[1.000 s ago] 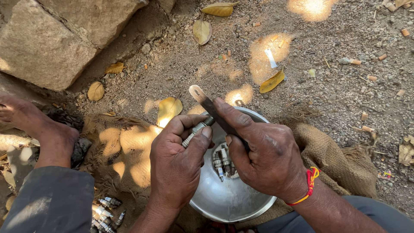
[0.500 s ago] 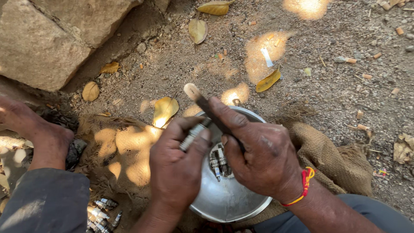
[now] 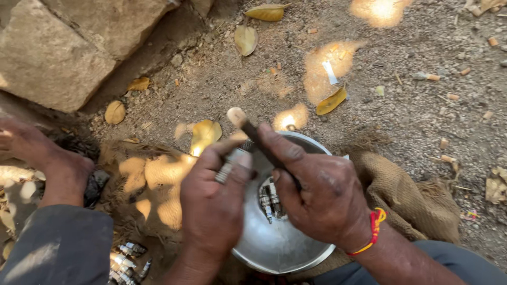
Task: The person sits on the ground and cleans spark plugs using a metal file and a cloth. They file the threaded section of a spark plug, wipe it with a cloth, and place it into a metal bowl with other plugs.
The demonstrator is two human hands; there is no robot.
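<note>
Spark plug (image 3: pixel 231 164), pinched in the closed left hand (image 3: pixel 211 206) directly above the near rim of the metal bowl (image 3: pixel 264 248). Right hand (image 3: pixel 322 198), clasped shut around a dark-handled tool (image 3: pixel 253 134), lays it against the plug over the bowl. More spark plugs (image 3: pixel 268 199) lie inside the bowl. Burlap sacking (image 3: pixel 406 195) lies beneath the bowl; another person's hand (image 3: pixel 45 158) rests well left of it.

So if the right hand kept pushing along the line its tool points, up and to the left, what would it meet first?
Probably the yellow dry leaf on the ground just beyond the tool's pale tip. The right hand is above it, so depth is unclear.
</note>
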